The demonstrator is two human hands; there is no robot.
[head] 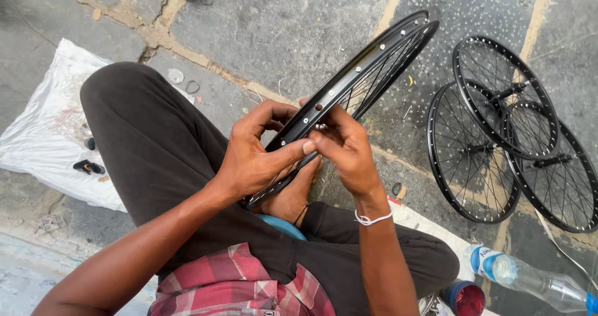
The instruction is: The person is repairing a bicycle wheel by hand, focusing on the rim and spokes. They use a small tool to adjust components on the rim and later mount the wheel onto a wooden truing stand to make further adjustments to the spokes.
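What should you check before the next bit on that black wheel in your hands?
1. Left hand grips the black metal bicycle rim: ok.
2. Right hand fingertips pinch a small silver spoke fitting: ok.
3. Rim braced against the bare foot: ok.
4. Fitting seated in its hole: cannot tell.
5. Three finished black spoked wheels lie apart: ok.
6. Clear plastic bottle lies apart from the rim: ok.

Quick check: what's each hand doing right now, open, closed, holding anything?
Left hand: closed around the black rim, thumb across it.
Right hand: fingers pinched at the rim; what they hold cannot be told.
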